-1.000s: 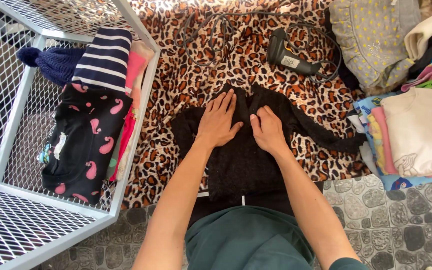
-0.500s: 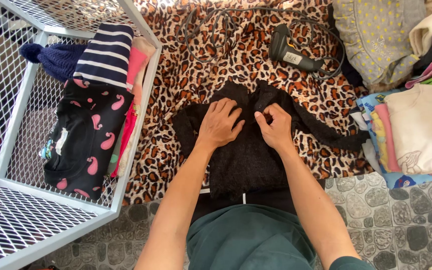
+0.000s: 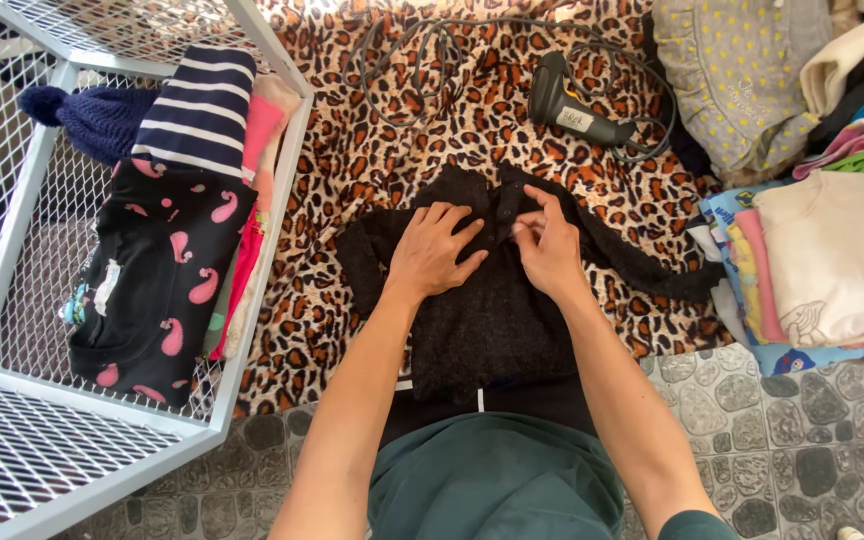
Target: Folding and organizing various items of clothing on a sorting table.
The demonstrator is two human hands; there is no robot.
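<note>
A black knitted cardigan [image 3: 492, 320] lies spread on a leopard-print blanket [image 3: 372, 150] in front of me. My left hand [image 3: 434, 250] rests flat on its left front, fingers together and pointing to the middle. My right hand [image 3: 546, 245] pinches the cardigan's front edge near the collar between thumb and fingers. One sleeve [image 3: 652, 270] stretches out to the right, the other lies bunched at the left.
A white wire basket [image 3: 252, 260] at the left holds folded clothes: a striped top [image 3: 197, 110], a black garment with pink shapes [image 3: 152, 290], a blue knit. A black hand-held scanner [image 3: 577, 110] with its cord lies beyond. Folded clothes [image 3: 812, 260] are stacked at right. Stone-pattern floor is nearest me.
Both hands have shifted from lying flat on the cardigan's chest up to its front opening. The right hand has closed its fingers on the edge.
</note>
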